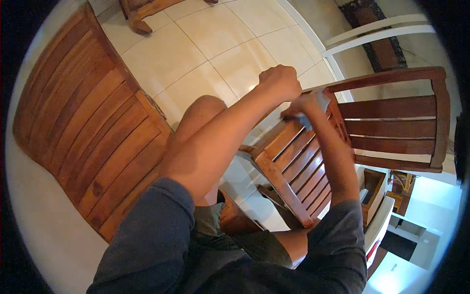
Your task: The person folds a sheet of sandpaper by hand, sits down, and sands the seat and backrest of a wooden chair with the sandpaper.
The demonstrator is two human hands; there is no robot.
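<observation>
A varnished wooden chair (301, 176) with a slatted seat stands in front of me to the right. My right hand (307, 104) holds a light blue-grey cloth (323, 101) over the far side of the seat, near the backrest (391, 123). The hand and cloth are slightly blurred. My left hand (281, 82) is farther out, beside the right wrist, with its fingers curled into a fist by the chair's far rail. Its palm side is hidden, so whether it grips the rail cannot be told.
On the left lies a large slatted wooden furniture panel (99, 147), close to my knee (205, 104). Another piece of wooden furniture (141, 22) stands on the tiled floor (205, 44) at the top. White-framed glass (378, 36) borders the upper right.
</observation>
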